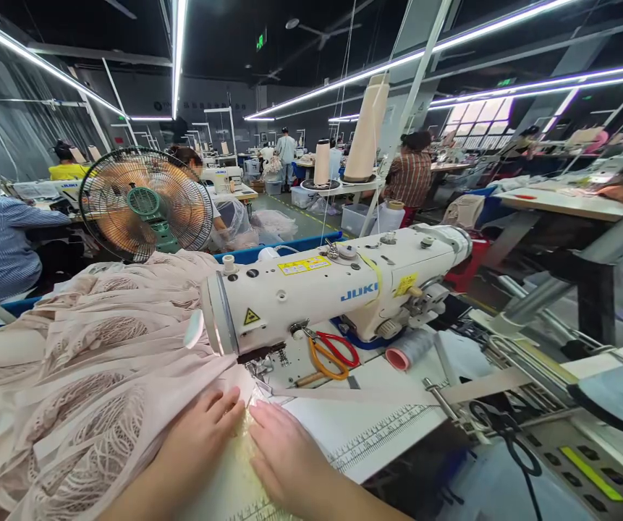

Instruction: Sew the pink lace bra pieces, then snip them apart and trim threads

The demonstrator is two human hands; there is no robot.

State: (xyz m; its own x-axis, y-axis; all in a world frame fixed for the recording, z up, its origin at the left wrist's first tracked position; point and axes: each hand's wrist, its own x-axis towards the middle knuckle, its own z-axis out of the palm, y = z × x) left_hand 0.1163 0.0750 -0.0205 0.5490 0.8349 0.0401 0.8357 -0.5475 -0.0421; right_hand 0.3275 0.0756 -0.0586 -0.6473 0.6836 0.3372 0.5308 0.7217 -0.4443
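A white JUKI sewing machine stands in front of me, its needle area above the front edge of the fabric. A large heap of pale pink lace-trimmed fabric lies to the left and runs under the machine head. My left hand rests flat on the pink fabric just before the needle area, fingers stretched out. My right hand lies beside it, fingers extended and close together on a pale yellowish strip. A pale band reaches from the needle area rightward to a metal guide.
Orange-and-red-handled scissors and a grey thread spool lie on the machine bed. A printed ruler runs along the table. Behind stand a fan and thread cones. A person in stripes sits left; black scissors hang right.
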